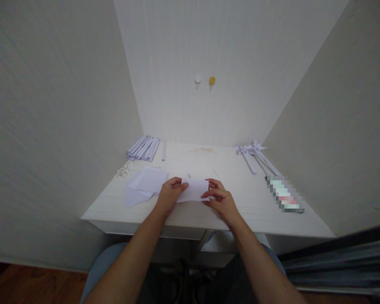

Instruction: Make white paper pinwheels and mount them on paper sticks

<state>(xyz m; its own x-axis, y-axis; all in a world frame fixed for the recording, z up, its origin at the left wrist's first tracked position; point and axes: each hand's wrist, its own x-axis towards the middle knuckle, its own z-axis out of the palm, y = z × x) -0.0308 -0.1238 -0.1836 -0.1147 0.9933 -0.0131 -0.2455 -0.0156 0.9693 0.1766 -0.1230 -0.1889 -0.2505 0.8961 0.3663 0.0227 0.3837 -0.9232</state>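
Two bare forearms reach up from the lap to the near middle of the white worktop (pixel 259 211). There the left hand (pixel 169 193) and the right hand (pixel 220 198) pinch the opposite ends of a small folded sheet of white paper (pixel 194 190), fingers curled down on it as it lies flat on the surface. Just to the left lie loose white sheets (pixel 144 185), and beyond them small pale beads (pixel 124 171). A bundle of rolled paper sticks (pixel 144 147) sits at the far left, finished paper pinwheels (pixel 255 154) at the far right. Two wall hooks (pixel 204 80) hang above.
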